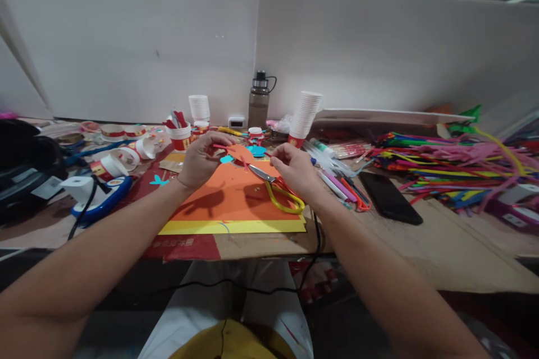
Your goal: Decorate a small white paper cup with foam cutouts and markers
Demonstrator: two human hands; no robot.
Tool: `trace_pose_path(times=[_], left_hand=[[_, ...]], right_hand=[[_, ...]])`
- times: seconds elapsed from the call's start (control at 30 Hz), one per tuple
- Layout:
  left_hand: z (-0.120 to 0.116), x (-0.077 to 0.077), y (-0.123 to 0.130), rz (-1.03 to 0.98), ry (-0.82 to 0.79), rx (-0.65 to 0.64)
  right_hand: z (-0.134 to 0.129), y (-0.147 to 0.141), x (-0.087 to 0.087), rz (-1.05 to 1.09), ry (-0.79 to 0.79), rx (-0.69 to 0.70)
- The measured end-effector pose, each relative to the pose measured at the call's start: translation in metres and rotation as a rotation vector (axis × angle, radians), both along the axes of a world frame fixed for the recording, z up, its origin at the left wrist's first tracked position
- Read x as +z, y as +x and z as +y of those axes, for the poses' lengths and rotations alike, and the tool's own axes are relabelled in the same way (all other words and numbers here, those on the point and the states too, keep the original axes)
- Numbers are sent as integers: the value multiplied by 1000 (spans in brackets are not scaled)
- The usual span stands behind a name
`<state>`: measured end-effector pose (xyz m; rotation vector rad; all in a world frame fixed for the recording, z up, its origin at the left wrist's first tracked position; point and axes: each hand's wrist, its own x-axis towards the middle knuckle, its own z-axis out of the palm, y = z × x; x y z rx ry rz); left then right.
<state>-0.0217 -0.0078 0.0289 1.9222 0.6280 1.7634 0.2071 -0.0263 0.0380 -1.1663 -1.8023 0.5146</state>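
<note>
My left hand point(202, 158) is closed in a pinch at the left end of a small orange paper cut-out point(240, 152) with thin red strips on it. It holds the piece above the paper sheets. On the other side, my right hand point(293, 164) has thumb and fingertips pressed together. A small red bit shows at its tips, too small to name. Scissors with yellow handles point(284, 202) lie below the right hand, on an orange sheet point(210, 199) over a yellow sheet point(252, 227). Blue paper cut-outs point(256, 151) lie just behind the orange piece.
Stacked paper cups point(305, 115) and a water bottle point(258, 102) stand at the back. To the right are a black phone point(391, 197), pens point(339, 184) and piled pipe cleaners point(455, 162). A blue-based hot device point(103, 199) and cut cups point(110, 165) sit left.
</note>
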Motion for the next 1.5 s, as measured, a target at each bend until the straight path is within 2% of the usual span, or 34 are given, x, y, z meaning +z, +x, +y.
trace_pose_path(times=[0.1,0.3,0.5,0.6,0.97,1.5], left_hand=[[-4,-1,4,20,-31,-14],[-10,-1,9,27,-56,-42],[-11,0,10,5,-54,-50],[-10,0,10,-4,-39,-58],[-11,2,9,6,-10,-37],[-14,5,11,-23,-77,-17]], right_hand=[[-5,-2,4,118,77,27],[-15,-8,6,177,176,61],[-18,-9,5,56,424,65],[-19,-9,4,-24,490,75],[-20,-10,0,-104,533,84],[-20,-9,3,-133,465,132]])
